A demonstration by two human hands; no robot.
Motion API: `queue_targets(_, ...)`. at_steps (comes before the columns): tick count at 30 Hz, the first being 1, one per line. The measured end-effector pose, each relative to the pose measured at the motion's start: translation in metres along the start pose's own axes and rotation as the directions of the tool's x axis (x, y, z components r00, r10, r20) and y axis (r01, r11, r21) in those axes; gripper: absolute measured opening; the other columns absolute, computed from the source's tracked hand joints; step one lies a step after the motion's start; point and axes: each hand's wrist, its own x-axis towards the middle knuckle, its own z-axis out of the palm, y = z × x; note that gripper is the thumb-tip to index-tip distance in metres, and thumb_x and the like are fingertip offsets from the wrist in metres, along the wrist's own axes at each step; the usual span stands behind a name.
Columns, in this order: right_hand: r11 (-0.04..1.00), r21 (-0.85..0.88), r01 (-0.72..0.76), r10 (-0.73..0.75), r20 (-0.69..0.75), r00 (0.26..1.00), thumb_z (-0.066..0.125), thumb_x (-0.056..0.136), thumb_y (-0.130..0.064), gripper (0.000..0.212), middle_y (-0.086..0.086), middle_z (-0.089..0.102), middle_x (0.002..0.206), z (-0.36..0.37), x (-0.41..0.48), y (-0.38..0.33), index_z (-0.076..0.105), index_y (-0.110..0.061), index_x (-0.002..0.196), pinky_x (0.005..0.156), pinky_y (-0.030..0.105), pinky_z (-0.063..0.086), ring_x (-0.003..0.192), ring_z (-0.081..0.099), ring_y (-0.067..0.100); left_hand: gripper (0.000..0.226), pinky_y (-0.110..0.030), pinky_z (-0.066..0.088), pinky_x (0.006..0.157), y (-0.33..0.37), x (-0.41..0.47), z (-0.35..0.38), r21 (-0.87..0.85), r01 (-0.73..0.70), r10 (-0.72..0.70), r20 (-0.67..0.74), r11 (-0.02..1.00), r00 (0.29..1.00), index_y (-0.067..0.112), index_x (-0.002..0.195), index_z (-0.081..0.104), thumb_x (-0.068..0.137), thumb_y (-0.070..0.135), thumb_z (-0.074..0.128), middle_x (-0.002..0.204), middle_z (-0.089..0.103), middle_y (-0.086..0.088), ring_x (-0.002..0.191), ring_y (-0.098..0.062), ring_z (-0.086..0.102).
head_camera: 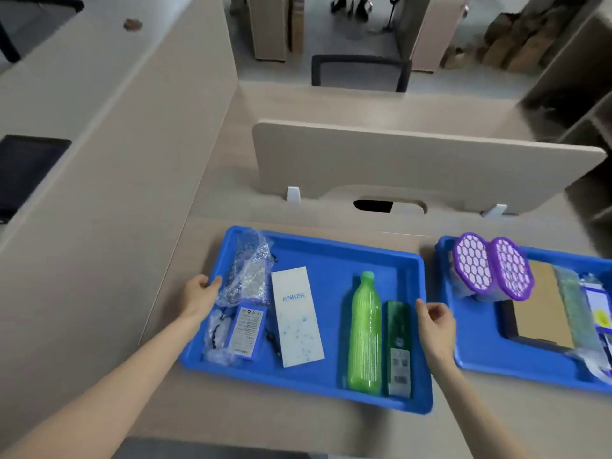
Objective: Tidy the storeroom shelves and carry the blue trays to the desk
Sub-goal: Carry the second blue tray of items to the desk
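Observation:
A blue tray (331, 260) lies flat on the beige desk in front of me. It holds a bubble-wrap bag (246, 273), a white Anker box (296, 321), a green bottle (366, 332), a dark green packet (399, 346) and a small blue-edged pack (246, 331). My left hand (200, 294) grips the tray's left rim, thumb over the edge. My right hand (435, 326) holds the right rim, thumb on the edge and fingers curled outside it. A second blue tray (477, 349) sits to the right, with two purple honeycomb filters (490, 265), a brown box (543, 306) and other packs.
A low beige divider panel (414, 167) stands behind the trays, with a cable slot (374, 206) below it. A tall partition (109, 154) runs along the left. A black chair back (361, 69) and stacked cardboard (516, 41) lie beyond the desk.

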Motion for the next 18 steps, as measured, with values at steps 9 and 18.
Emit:
queue_targets(9, 0.968, -0.240, 0.075, -0.093, -0.064, 0.994, 0.048, 0.099, -0.036, 0.034, 0.003, 0.055, 0.068, 0.014, 0.035, 0.020, 0.047, -0.012, 0.075, 0.061, 0.039, 0.042, 0.064, 0.052, 0.028, 0.022, -0.031, 0.033, 0.054, -0.001, 0.001, 0.046, 0.052, 0.013, -0.009, -0.076, 0.999, 0.997, 0.008, 0.083, 0.055, 0.095, 0.025, 0.061, 0.074, 0.052, -0.010, 0.069, -0.020, 0.045)
queue_targets(18, 0.863, -0.481, 0.157, -0.197, -0.033, 0.980, 0.049, 0.086, -0.015, 0.025, 0.019, 0.058, 0.106, 0.017, 0.024, 0.004, 0.057, -0.006, 0.108, 0.075, 0.051, 0.053, 0.095, 0.057, 0.041, 0.029, -0.033, 0.032, 0.057, -0.009, -0.046, 0.044, 0.102, 0.015, 0.009, -0.227, 0.995, 0.974, 0.002, 0.078, 0.060, 0.095, 0.025, 0.056, 0.064, 0.057, -0.009, 0.062, -0.027, 0.048)
